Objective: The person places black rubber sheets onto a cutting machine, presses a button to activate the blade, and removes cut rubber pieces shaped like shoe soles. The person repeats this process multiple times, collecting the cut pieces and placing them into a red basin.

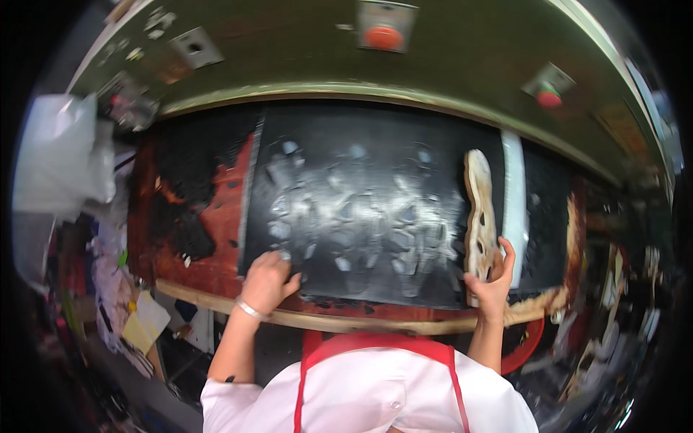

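Hands on the work: the left hand (268,280) is curled, knuckles pressed onto the near left corner of a black sheet (375,187), pinning it down rather than gripping anything. The right hand (494,278) is clamped on the near end of a pale wooden cutout (479,209), thumb one side and fingers the other. That cutout is a long, flat piece pierced with holes, and it runs from the near edge toward the far edge along the sheet's right side, just beside a white strip (515,195).

By the look of it, this is the placing step: sheet held steady, cutout being set or adjusted against it. Silvery smears in repeated shapes already cover the middle of the sheet. The next move seems to call for a steady left hand so the sheet does not slide, and careful lining up of the cutout before anything goes over it.

Underneath, the surface (216,209) is red-brown, heavily blotched with black toward its left end, with a pale wooden lip along the near edge. Beyond the far edge rises an olive panel (462,58) carrying two red buttons (383,36) and some grey plates. Clutter of paper and plastic piles up off the left end, and the right side is too blurred to read.
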Available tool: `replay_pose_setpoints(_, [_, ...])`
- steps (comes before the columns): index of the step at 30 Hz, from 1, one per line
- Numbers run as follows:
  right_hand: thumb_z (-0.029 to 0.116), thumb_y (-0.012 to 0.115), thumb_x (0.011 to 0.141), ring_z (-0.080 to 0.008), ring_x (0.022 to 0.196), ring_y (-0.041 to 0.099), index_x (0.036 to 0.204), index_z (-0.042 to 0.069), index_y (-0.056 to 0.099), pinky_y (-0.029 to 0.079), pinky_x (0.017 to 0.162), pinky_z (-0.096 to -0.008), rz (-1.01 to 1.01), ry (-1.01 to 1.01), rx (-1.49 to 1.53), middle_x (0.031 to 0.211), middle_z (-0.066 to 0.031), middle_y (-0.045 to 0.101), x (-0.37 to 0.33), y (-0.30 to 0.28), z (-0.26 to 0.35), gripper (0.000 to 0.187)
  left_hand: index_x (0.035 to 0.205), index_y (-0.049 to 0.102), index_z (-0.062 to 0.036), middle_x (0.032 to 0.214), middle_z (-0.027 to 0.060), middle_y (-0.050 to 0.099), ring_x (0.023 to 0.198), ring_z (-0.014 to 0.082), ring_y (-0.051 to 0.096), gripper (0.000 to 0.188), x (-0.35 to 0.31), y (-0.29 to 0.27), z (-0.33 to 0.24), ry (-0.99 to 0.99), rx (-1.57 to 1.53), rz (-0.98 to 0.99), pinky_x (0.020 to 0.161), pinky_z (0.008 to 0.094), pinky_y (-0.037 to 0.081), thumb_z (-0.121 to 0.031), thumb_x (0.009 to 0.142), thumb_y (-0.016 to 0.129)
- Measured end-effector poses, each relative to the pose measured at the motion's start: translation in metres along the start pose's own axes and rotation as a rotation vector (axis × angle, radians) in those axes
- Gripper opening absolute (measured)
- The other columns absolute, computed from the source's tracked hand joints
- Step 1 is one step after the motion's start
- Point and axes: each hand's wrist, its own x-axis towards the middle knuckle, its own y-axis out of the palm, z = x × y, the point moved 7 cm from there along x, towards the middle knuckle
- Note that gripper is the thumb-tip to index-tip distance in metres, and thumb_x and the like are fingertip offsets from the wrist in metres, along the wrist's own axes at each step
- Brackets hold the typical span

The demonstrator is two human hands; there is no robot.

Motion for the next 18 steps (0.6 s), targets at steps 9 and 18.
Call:
replay_pose_setpoints(9, [-0.004,0.073,0.074,-0.0141,0.093,0.057,0.125,0.007,0.041,0.049,0.078,-0.0259,-0.433,-0.025,0.239,0.11,-0.0113,0.056,-0.02,-0.157,-0.002,0.062,0.057,0.046,-0.0018,0.073,0.0177,0.05,0.074,0.037,0.054,0.029,-0.04,0.014,0.0,-0.099,-0.03,0.345,0.067,0.0443,0.045,-0.006,0.065,0.074])
replay_pose_setpoints(18, [0.011,0.083,0.054,-0.0427,0.125,0.038,0.133,0.01,0.045,0.036,0.106,-0.0478,-0.621,-0.077,-1.128,0.131,-0.0267,0.042,-0.063,-0.226,-0.026,0.088,0.104,0.064,-0.0078,0.085,0.0093,0.058,0.078,0.0283,0.057,0.04,0.041,0.01,-0.185,0.31,-0.064,0.159,0.069,0.0395,0.046,-0.021,0.071,0.081])
